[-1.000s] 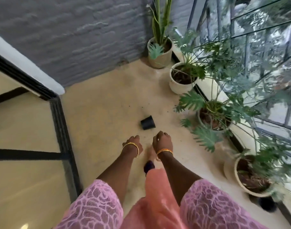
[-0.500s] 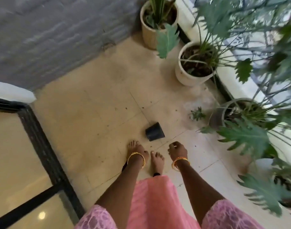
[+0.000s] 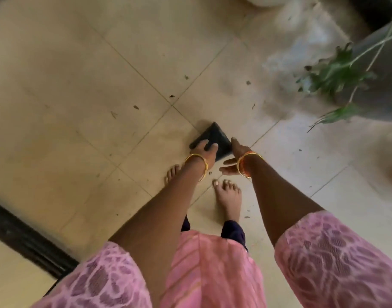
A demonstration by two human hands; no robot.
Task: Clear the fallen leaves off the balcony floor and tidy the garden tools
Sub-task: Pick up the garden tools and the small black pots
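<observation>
A small black plastic pot [image 3: 219, 135] lies on its side on the beige tiled balcony floor [image 3: 101, 85], just ahead of my bare feet. My left hand [image 3: 205, 152] is down on it, fingers curved over its near side. My right hand [image 3: 231, 162] hovers beside the pot's right end with the palm turned inward and the fingers straight, holding nothing. Small dark leaf scraps [image 3: 136, 107] are scattered over the tiles; another scrap [image 3: 248, 82] lies farther ahead.
A grey planter [image 3: 381, 90] with drooping green leaves [image 3: 332, 74] stands at the right. The rim of a white pot [image 3: 268, 0] shows at the top edge. A black sliding-door track [image 3: 24, 238] runs along the lower left. My right foot [image 3: 227, 194] stands just behind the pot.
I have bent down, so the view has dropped close to the floor. Both hands have reached forward to the black pot, and the left hand now lies on it.
</observation>
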